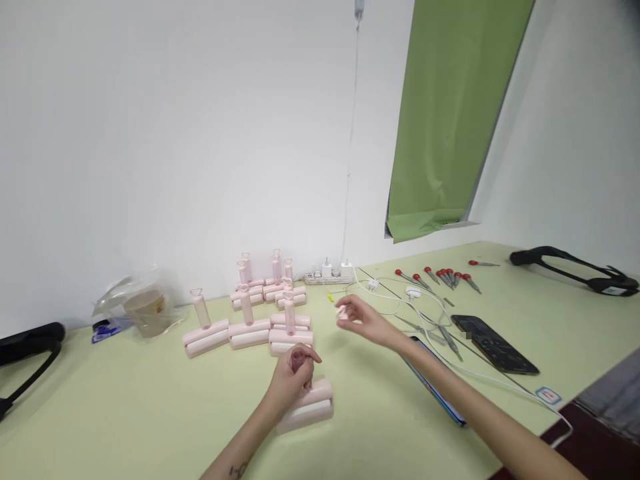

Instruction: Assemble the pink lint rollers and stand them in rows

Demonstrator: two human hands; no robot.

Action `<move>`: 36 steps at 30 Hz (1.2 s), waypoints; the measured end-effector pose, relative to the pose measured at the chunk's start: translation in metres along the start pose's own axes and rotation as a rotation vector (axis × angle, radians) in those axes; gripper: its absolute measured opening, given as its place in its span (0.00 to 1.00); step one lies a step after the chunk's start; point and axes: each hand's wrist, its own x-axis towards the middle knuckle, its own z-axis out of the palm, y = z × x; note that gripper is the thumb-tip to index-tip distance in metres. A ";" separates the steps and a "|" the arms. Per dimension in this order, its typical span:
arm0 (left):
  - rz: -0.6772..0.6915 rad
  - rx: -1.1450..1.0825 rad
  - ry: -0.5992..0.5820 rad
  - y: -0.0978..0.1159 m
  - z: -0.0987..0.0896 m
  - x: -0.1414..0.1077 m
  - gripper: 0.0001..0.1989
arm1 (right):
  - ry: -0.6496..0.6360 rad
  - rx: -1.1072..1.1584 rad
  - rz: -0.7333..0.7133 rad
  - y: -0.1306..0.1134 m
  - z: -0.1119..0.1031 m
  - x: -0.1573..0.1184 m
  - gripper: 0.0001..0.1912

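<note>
- The left hand (293, 377) has its fingers curled round the upright, translucent pink plastic handle of a pale pink and white plastic roller (323, 403), which lies on the pale green desk (150, 393) in front of the person.
- The right hand (365, 321) is above the desk, fingers narrow, pinching a small pinkish-white piece (342, 312), too blurred to identify.
- That piece could slip if the pinch is light; being small, it might roll in among the white plastic plugs and cables (413, 292).
- A sideways push on the handle could tip or slide the roller, as only the left hand appears to steady it.
- Swinging the left hand forward might topple the upright handles of the similar pink and white plastic rollers (291, 317) just beyond.
- The right forearm passes over a blue-edged phone (453, 410); lowering it could nudge that.
- The widest bare stretch lies to the left of the left forearm.
- Rightward room is tighter: cables, a black rectangular phone (495, 343), then the desk's edge, where a cable hangs over and could snag.
</note>
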 end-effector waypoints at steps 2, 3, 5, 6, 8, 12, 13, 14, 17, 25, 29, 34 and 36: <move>-0.001 0.008 0.022 0.000 0.001 0.000 0.06 | 0.000 0.295 -0.077 -0.033 0.021 -0.003 0.12; -0.002 0.014 0.033 0.000 0.001 0.000 0.06 | 0.028 0.464 -0.094 -0.047 0.032 -0.004 0.11; -0.009 0.033 0.046 0.002 0.002 0.000 0.06 | 0.069 0.634 -0.080 -0.067 0.049 -0.006 0.11; -0.012 0.044 0.050 0.002 0.002 0.000 0.07 | 0.076 0.668 -0.061 -0.073 0.055 -0.007 0.11; -0.016 0.064 0.053 0.002 0.001 0.000 0.08 | 0.069 0.659 -0.034 -0.079 0.060 -0.008 0.10; -0.013 0.079 0.062 0.001 0.001 0.000 0.06 | 0.075 0.514 -0.094 -0.084 0.054 -0.008 0.09; -0.014 0.079 0.065 0.000 0.000 0.000 0.05 | 0.074 0.488 -0.106 -0.086 0.052 -0.008 0.09; -0.014 0.077 0.068 -0.001 0.001 0.000 0.06 | 0.070 0.471 -0.105 -0.088 0.050 -0.008 0.09; -0.014 0.067 0.069 -0.003 0.001 0.001 0.05 | 0.071 0.434 -0.078 -0.094 0.052 -0.007 0.08; -0.030 0.034 0.057 0.000 0.001 -0.001 0.02 | 0.045 0.327 -0.067 -0.090 0.056 -0.010 0.08; -0.065 0.035 0.060 -0.001 0.002 -0.001 0.03 | -0.090 0.354 -0.198 -0.087 0.040 0.000 0.09; -0.086 0.038 0.059 0.000 0.002 -0.001 0.04 | -0.281 0.534 -0.231 -0.084 0.046 0.002 0.18; -0.085 0.032 0.062 -0.001 0.002 -0.002 0.05 | -0.272 0.584 -0.196 -0.081 0.055 0.000 0.20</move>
